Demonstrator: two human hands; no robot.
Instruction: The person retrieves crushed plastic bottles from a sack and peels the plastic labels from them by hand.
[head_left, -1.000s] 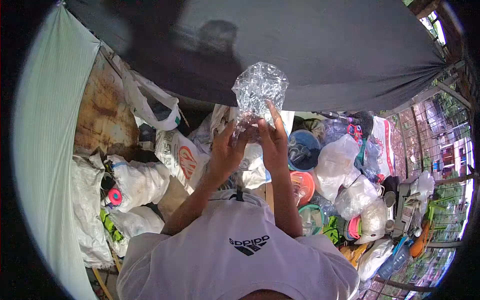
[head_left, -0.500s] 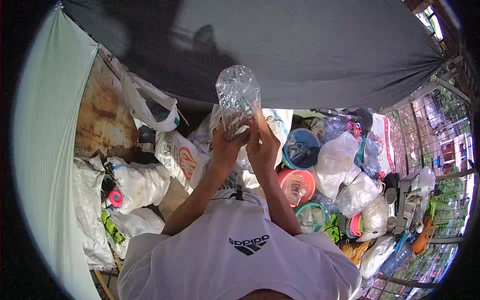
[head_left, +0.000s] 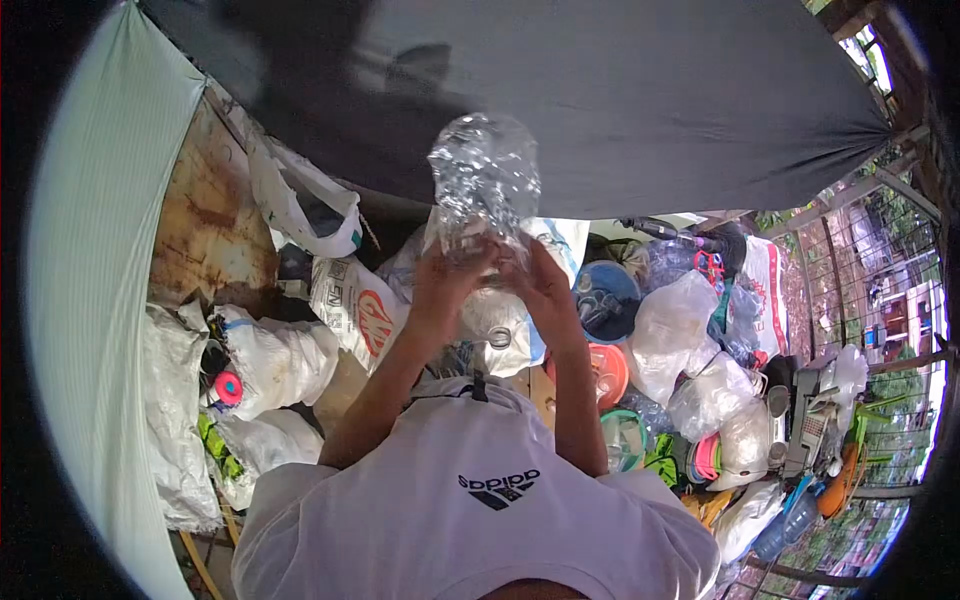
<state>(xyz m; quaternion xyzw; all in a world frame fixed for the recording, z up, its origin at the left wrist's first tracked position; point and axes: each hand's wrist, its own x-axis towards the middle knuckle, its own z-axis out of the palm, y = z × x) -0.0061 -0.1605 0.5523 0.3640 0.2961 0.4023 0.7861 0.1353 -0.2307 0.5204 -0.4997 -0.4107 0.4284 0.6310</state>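
Observation:
A clear plastic bottle (head_left: 484,175), dented and shiny, is raised in front of my chest against the dark cloth. Its wide end points away from me. My left hand (head_left: 447,290) grips the lower part from the left, while my right hand (head_left: 543,285) closes around it from the right. Both sets of fingers partly hide the near end. Just below my hands, a round bottle mouth (head_left: 498,337) shows over the white sack; I cannot tell whether it belongs to the held bottle.
A blue bucket (head_left: 607,276), an orange-red bucket (head_left: 611,372) and a green bucket (head_left: 640,428) stand to the right, near several filled plastic bags (head_left: 672,330). More white sacks (head_left: 280,365) lie left. Dark cloth (head_left: 640,100) hangs in front; a wire fence (head_left: 860,270) is at right.
The bottle now looks wider and more crumpled, with its far end slightly higher. My right hand has moved lower and to the right, its raised finger no longer along the bottle's side.

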